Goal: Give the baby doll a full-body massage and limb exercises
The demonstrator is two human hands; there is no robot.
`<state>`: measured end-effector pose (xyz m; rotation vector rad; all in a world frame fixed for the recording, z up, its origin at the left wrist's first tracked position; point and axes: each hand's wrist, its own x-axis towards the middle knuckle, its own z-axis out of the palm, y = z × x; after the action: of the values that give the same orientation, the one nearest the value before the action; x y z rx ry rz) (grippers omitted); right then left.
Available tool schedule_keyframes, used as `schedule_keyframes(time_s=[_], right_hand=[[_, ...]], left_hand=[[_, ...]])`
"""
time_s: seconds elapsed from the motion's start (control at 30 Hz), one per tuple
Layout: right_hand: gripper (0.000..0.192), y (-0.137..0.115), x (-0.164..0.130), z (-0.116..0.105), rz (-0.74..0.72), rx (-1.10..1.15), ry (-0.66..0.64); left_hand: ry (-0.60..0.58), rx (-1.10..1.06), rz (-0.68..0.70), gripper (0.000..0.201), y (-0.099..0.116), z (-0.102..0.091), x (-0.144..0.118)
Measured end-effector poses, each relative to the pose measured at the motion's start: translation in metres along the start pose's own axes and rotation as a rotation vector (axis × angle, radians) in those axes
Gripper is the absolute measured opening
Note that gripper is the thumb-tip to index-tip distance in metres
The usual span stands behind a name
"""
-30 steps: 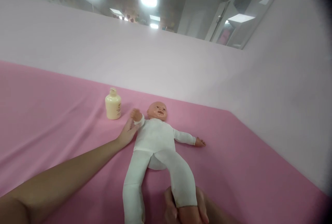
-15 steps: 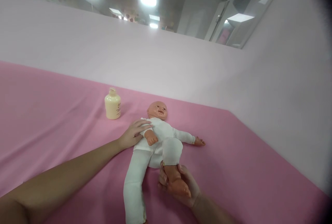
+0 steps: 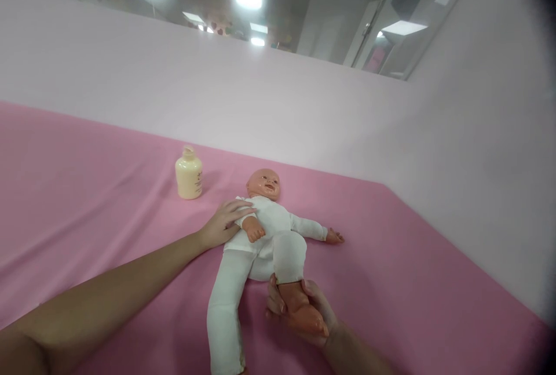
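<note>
A baby doll (image 3: 270, 218) with a white cloth body lies on its back, its head toward the far side. My left hand (image 3: 223, 224) rests on the doll's upper arm and side, fingers stretched out over the white cloth. From below, my right hand (image 3: 324, 311) is wrapped round the ankle of one doll leg (image 3: 299, 305), which is bent and raised at the knee. Part of that palm is hidden behind the doll's foot. The other doll leg (image 3: 223, 311) lies straight toward me, its foot mostly out of frame.
A cream pump bottle (image 3: 189, 178) stands upright left of the doll's head. Pink cloth (image 3: 382, 259) covers the surface, with creases at the left. Beyond it rises a pale wall (image 3: 260, 102), with a mirror or glass pane (image 3: 330, 21) above.
My right hand has shifted slightly right and down with the doll's foot, so the bent leg has straightened a little. My left hand stays in place.
</note>
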<state>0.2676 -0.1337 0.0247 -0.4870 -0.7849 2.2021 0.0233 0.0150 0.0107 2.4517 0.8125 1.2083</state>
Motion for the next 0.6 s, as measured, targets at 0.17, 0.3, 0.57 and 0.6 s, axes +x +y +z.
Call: schedule_keyframes(time_s=[0.17, 0.3, 0.57, 0.6], right_hand=[[0.051, 0.0004, -0.001, -0.0011, -0.01, -0.009, -0.007], [0.051, 0.0001, -0.0002, -0.0012, -0.006, -0.013, -0.02], [0.049, 0.0007, 0.0017, -0.0018, -0.054, -0.082, -0.034], [0.049, 0.0018, 0.0017, -0.004, -0.048, -0.082, -0.057]], left_hand=[[-0.013, 0.004, -0.004, 0.058, -0.0012, 0.0001, -0.0003], [-0.004, -0.002, -0.004, 0.057, -0.0018, 0.0004, -0.0004], [-0.007, -0.03, -0.014, 0.053, -0.0006, -0.0008, -0.0004], [-0.004, -0.041, -0.015, 0.052, 0.0, -0.001, -0.0004]])
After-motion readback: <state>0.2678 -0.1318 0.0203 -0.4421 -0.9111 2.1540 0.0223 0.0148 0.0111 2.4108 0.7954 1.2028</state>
